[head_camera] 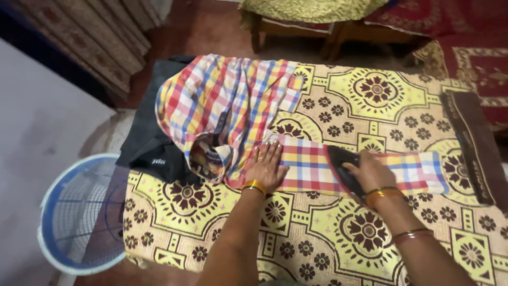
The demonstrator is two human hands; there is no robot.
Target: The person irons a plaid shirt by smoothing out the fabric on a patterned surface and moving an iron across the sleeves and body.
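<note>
Yellow and maroon patterned cloth spread over the whole worktop, with a dark folded garment lying at its far left corner, partly hanging off the left edge. Blue and white mesh basket down on the floor just beside the near left corner; a dark brown strip of fabric running along the right edge. Beyond the far edge, a wooden bench under a yellow cover, red patterned bedding off the far right corner, a beige curtain off the far left.

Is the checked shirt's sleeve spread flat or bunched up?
Spread flat: the sleeve lies straight across the patterned cloth, left hand pressing it, right hand on the iron.
</note>
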